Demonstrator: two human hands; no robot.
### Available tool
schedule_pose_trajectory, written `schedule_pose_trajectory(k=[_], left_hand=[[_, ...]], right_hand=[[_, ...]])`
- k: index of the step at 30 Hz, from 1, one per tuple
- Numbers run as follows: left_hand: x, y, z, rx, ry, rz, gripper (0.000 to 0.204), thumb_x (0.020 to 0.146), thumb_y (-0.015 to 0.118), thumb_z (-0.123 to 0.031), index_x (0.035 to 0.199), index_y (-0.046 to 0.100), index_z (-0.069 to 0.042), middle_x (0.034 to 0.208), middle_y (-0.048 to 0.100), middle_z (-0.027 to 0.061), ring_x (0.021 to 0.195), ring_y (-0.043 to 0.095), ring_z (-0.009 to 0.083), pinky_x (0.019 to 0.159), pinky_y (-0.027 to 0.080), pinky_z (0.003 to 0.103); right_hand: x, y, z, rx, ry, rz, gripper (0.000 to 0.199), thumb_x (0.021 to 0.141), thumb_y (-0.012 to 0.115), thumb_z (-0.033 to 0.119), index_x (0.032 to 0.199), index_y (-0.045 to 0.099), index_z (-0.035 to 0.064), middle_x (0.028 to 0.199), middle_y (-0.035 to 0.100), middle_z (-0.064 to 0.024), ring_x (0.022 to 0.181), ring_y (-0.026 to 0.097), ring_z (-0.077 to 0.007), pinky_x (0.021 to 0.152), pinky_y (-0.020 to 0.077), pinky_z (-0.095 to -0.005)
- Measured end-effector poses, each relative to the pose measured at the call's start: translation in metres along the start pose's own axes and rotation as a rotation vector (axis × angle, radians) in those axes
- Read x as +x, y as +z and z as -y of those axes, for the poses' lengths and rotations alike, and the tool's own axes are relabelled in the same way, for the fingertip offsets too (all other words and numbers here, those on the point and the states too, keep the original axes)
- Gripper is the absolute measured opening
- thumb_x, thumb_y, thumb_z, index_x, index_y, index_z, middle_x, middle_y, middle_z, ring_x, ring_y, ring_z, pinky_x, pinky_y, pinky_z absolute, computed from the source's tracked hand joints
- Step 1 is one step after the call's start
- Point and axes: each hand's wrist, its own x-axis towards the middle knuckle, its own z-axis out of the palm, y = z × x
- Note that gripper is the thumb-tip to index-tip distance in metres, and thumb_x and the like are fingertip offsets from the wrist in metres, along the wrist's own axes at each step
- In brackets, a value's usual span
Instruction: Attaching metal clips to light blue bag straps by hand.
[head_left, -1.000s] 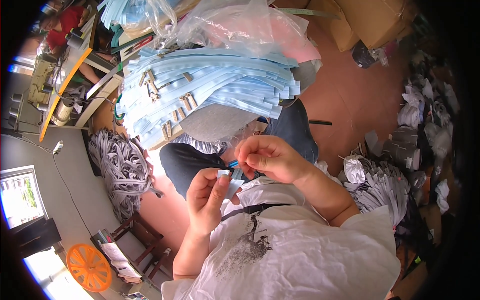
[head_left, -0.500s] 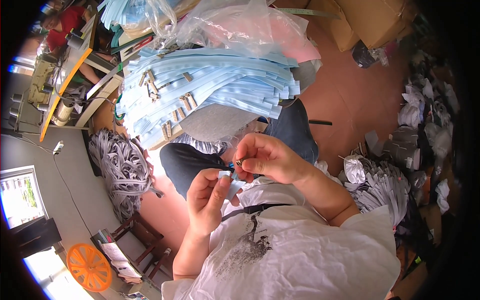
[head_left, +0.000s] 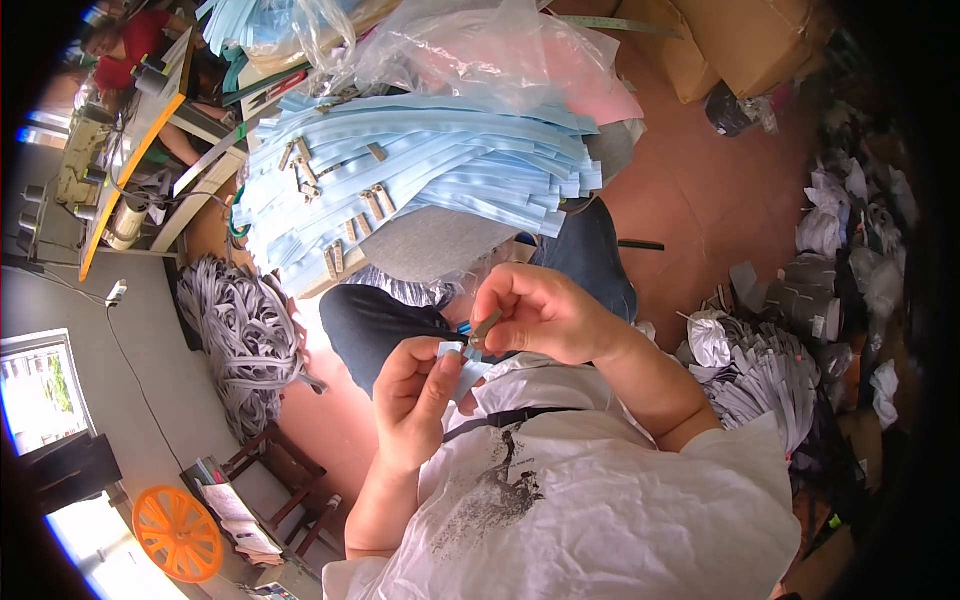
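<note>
Close to my lap, my left hand (head_left: 412,395) pinches the end of a light blue zipper tape (head_left: 470,377) between thumb and fingers. My right hand (head_left: 545,318) is closed at the fingertips on a small dull-metal zipper slider (head_left: 485,328) with a flat pull tab. The slider is right by the tape's end; whether the tape is inside it is too small to tell. Beyond my knees lies a broad pile of light blue zipper tapes (head_left: 460,160). Several loose metal zipper sliders (head_left: 375,205) are scattered on its left part.
Clear plastic bags (head_left: 430,50) cover the pile's far side. A heap of grey strips (head_left: 240,340) lies on the floor at left, another grey bundle (head_left: 760,385) at right. Cardboard (head_left: 745,45) stands far right. A person in red sits behind an orange-edged sewing table (head_left: 130,190).
My right fingers have turned the slider, so its flat pull tab now points up and shows more. My left hand keeps its place with the tape.
</note>
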Motion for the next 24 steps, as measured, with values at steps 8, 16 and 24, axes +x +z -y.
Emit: schedule_pose_trajectory(k=[8,16,24], left_hand=[[0.0,0.001,0.0,0.005,-0.007,0.009,0.012,0.102,0.053,-0.009,0.107,0.053,0.002,0.086,0.068,0.0118,0.059,0.06,0.0114,0.051,0.048,0.022],[0.002,0.01,-0.008,0.008,-0.013,-0.043,0.025,0.1,0.057,-0.005,0.123,0.055,0.004,0.086,0.067,0.0053,0.063,0.056,0.0059,0.056,0.046,0.019],[-0.001,0.007,0.001,0.117,0.081,-0.075,0.023,0.096,0.064,-0.005,0.117,0.063,0.004,0.088,0.068,0.0045,0.063,0.059,0.0056,0.053,0.047,0.019]], right_hand=[[0.002,0.008,0.006,-0.053,-0.036,-0.005,0.023,0.093,0.067,0.002,0.113,0.055,0.0014,0.092,0.06,-0.0008,0.087,0.059,-0.0071,0.076,0.0506,-0.0229],[0.003,0.001,0.002,-0.2,-0.101,0.088,0.013,0.093,0.069,0.004,0.104,0.062,0.0015,0.092,0.061,0.0008,0.085,0.058,-0.006,0.073,0.0502,-0.0225],[0.001,0.005,0.002,-0.18,-0.094,0.045,0.014,0.093,0.067,-0.001,0.106,0.062,-0.0001,0.106,0.064,-0.0048,0.092,0.06,-0.0081,0.08,0.0506,-0.0231]])
